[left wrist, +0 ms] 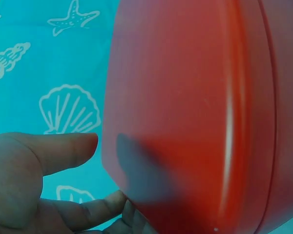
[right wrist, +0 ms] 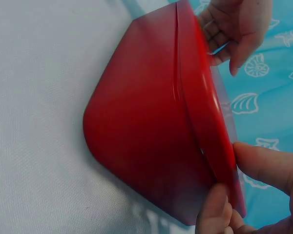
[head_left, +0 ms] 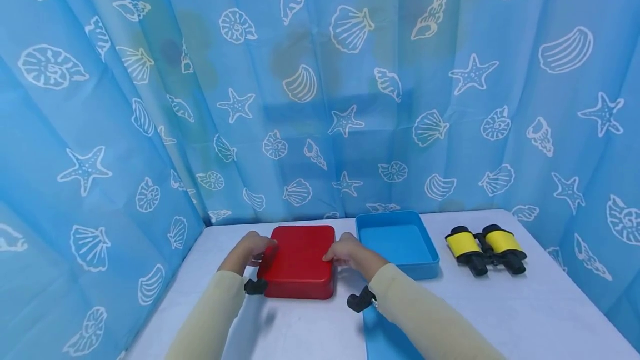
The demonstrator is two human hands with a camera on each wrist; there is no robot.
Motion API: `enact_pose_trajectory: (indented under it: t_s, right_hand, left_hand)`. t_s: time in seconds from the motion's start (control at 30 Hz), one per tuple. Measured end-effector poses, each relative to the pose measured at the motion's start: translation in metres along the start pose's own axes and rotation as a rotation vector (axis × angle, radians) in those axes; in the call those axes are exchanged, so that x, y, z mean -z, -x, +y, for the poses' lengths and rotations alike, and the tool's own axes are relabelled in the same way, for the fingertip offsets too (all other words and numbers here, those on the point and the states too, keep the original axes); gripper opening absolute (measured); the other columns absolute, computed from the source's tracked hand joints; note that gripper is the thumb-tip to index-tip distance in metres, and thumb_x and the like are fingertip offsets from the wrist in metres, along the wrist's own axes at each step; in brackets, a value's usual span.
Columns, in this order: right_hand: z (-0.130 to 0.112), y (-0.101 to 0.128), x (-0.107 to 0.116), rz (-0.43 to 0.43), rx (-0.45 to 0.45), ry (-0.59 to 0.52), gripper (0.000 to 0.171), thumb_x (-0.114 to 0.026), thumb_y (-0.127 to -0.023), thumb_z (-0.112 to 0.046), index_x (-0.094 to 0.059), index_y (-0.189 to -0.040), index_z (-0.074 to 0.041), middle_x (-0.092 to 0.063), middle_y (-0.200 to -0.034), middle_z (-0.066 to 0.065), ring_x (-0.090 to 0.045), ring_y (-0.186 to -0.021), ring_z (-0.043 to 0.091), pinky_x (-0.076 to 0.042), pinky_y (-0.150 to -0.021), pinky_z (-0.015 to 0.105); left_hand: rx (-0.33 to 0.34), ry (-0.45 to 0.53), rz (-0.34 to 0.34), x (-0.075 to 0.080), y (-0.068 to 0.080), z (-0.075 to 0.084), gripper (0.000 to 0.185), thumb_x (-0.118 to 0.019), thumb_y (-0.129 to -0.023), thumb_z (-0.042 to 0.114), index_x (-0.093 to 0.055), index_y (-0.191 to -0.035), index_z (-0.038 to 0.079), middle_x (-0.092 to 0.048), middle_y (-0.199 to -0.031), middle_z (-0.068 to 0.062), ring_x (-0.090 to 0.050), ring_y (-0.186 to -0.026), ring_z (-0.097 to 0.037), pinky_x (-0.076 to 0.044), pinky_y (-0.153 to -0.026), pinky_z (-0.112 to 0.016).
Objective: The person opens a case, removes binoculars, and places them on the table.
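Observation:
A red box with its red lid on stands on the white table between both hands. My left hand is at the box's left side. Its fingertips touch the lid's edge, while the thumb stretches out just off the lid's top. At the opposite side my right hand pinches the lid's rim, thumb on top and fingers against the side. A narrow seam shows between the lid and the red box body. The inside of the box is hidden.
Right of the red box lies an open blue box. Another blue piece lies partly under my right sleeve. Black and yellow binoculars rest farther right. A blue shell-print curtain closes off the back and sides of the white table.

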State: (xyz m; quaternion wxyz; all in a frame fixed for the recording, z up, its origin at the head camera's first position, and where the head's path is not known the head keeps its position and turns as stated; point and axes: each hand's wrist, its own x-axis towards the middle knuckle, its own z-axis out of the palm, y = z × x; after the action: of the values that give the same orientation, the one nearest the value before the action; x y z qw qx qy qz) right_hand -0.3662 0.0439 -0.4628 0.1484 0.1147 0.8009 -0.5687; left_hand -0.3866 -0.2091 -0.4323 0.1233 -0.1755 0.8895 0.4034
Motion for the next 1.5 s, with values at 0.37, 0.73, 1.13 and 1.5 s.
enact_pose_trajectory:
  t_s: [0.37, 0.73, 1.13, 1.5]
  right_hand:
    - [-0.001, -0.002, 0.001, 0.004, -0.023, 0.07, 0.08, -0.088, -0.066, -0.005, -0.041, -0.13, 0.005, -0.055, -0.103, 0.016, -0.06, -0.087, 0.029, -0.057, -0.074, 0.036]
    - [-0.014, -0.005, 0.009, -0.024, 0.038, 0.113, 0.085, -0.089, -0.063, -0.004, -0.04, -0.133, 0.003, -0.054, -0.112, 0.016, -0.055, -0.105, 0.034, -0.056, -0.081, 0.041]
    - [-0.004, -0.012, 0.002, 0.008, 0.075, 0.101, 0.067, -0.087, -0.068, -0.006, -0.051, -0.123, 0.002, -0.058, -0.105, 0.013, -0.06, -0.096, 0.031, -0.057, -0.078, 0.039]
    - [-0.003, -0.024, -0.004, 0.014, 0.119, 0.062, 0.053, -0.084, -0.072, -0.006, -0.056, -0.116, 0.005, -0.059, -0.1, 0.013, -0.059, -0.092, 0.028, -0.055, -0.082, 0.04]
  left_hand:
    - [0.0, -0.025, -0.001, -0.002, 0.0, 0.006, 0.059, -0.082, -0.075, 0.016, -0.053, -0.121, -0.007, -0.061, -0.106, -0.019, -0.061, -0.095, -0.037, -0.055, -0.08, -0.047]
    - [-0.033, -0.107, 0.01, 0.0, 0.003, 0.015, 0.053, -0.081, -0.077, 0.015, -0.055, -0.118, -0.006, -0.062, -0.101, -0.017, -0.062, -0.092, -0.035, -0.055, -0.081, -0.048]
    - [0.032, 0.014, -0.007, 0.001, -0.004, -0.007, 0.064, -0.083, -0.075, 0.018, -0.048, -0.124, -0.005, -0.059, -0.104, -0.018, -0.06, -0.09, -0.034, -0.057, -0.074, -0.041]
    - [0.043, 0.073, -0.014, 0.003, -0.017, -0.012, 0.056, -0.079, -0.081, 0.017, -0.05, -0.122, -0.007, -0.06, -0.101, -0.018, -0.06, -0.086, -0.031, -0.056, -0.073, -0.037]
